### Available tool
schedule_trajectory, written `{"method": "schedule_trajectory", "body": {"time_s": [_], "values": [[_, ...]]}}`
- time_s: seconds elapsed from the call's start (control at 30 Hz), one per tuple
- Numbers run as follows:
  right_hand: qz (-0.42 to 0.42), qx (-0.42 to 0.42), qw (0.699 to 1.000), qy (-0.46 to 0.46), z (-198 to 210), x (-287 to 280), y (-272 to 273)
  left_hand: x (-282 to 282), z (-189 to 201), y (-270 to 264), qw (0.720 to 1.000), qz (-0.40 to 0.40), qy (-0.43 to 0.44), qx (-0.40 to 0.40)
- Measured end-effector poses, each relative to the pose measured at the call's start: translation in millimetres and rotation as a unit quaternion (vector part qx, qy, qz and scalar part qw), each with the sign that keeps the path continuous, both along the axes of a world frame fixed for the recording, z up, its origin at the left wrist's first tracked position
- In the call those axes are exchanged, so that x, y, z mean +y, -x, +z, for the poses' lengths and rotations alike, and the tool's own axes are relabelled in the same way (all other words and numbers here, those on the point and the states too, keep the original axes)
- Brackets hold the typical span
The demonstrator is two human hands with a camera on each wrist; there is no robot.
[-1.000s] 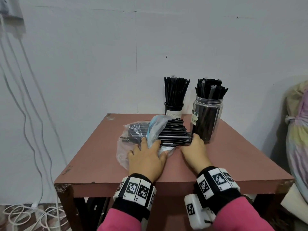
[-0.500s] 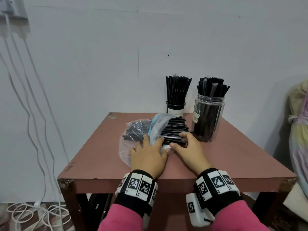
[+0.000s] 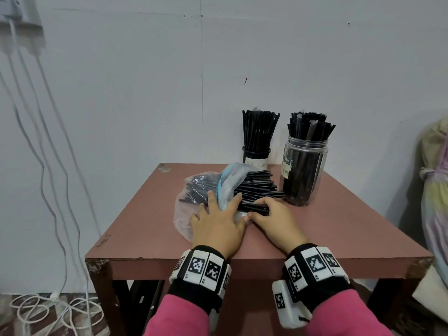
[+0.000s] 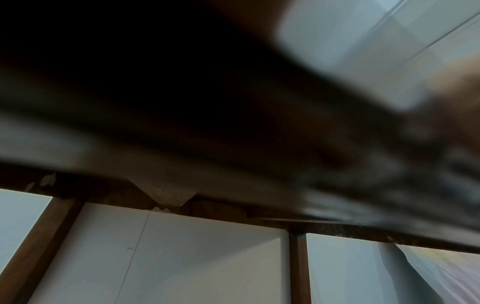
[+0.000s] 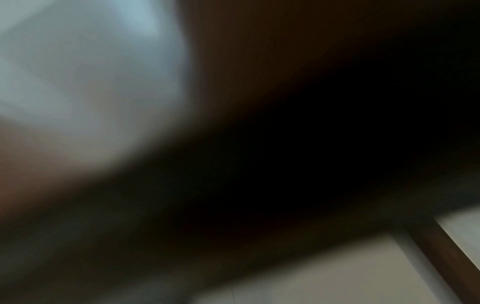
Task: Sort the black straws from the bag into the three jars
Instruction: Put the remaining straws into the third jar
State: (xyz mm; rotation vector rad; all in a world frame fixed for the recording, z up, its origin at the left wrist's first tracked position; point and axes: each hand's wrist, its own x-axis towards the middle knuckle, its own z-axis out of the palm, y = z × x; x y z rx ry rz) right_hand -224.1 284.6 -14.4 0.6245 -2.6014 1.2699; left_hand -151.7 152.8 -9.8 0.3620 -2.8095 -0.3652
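A clear plastic bag [image 3: 191, 214] of black straws [image 3: 254, 187] lies across the middle of the reddish table [image 3: 339, 234]; the straws stick out of its blue-edged mouth to the right. My left hand [image 3: 219, 214] presses flat on the bag with fingers spread. My right hand [image 3: 265, 212] curls its fingers and thumb round a small bundle of straws at the near side of the pile. Behind stand a black-rimmed jar [image 3: 256, 157] and a clear jar [image 3: 304, 173], both packed with upright straws. Only two jars are in view. Both wrist views are dark and blurred.
The table stands against a pale wall [image 3: 145, 93]. White cables [image 3: 48, 166] hang at the left and coil on the floor. A bundle of pale cloth [image 3: 436, 190] sits beyond the table's right edge. The left wrist view shows the table frame [image 4: 182, 207] from below.
My right hand has slid left from beside the clear jar onto the straw pile and curled round a few straws. The left hand stays pressed on the bag.
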Motion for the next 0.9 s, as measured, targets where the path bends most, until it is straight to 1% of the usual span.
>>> {"method": "schedule_trajectory", "body": {"time_s": [0.13, 0.23, 0.37, 0.4, 0.53, 0.6, 0.77, 0.9], "values": [[0.025, -0.018, 0.995, 0.093, 1.1, 1.7, -1.8, -0.1, 0.5, 0.2, 1.000, 0.000, -0.006, 0.001], [0.048, -0.055, 0.982, 0.176, 2.4, 2.3, -4.7, -0.4, 0.0, 0.1, 1.000, -0.003, -0.004, 0.000], [0.055, -0.053, 0.970, 0.232, 4.0, 2.5, -6.7, -0.4, -0.5, 0.3, 1.000, -0.006, -0.002, 0.008], [0.054, -0.055, 0.965, 0.251, 3.5, 2.7, -6.1, -0.2, -0.6, 0.5, 1.000, -0.005, -0.002, 0.010], [0.052, -0.091, 0.930, 0.352, 3.9, 3.6, -5.2, -0.4, -1.6, 1.4, 1.000, -0.002, 0.000, 0.016], [0.063, -0.100, 0.921, 0.371, 5.4, 4.3, -6.8, -0.8, -2.5, 1.5, 1.000, 0.000, 0.000, 0.018], [0.101, -0.132, 0.911, 0.378, 7.3, 5.4, -9.8, -0.2, -2.5, 2.2, 1.000, 0.001, 0.008, 0.018], [0.093, -0.108, 0.924, 0.355, 8.3, 2.8, -11.5, 0.4, -1.0, 1.0, 1.000, -0.008, 0.015, 0.006]]}}
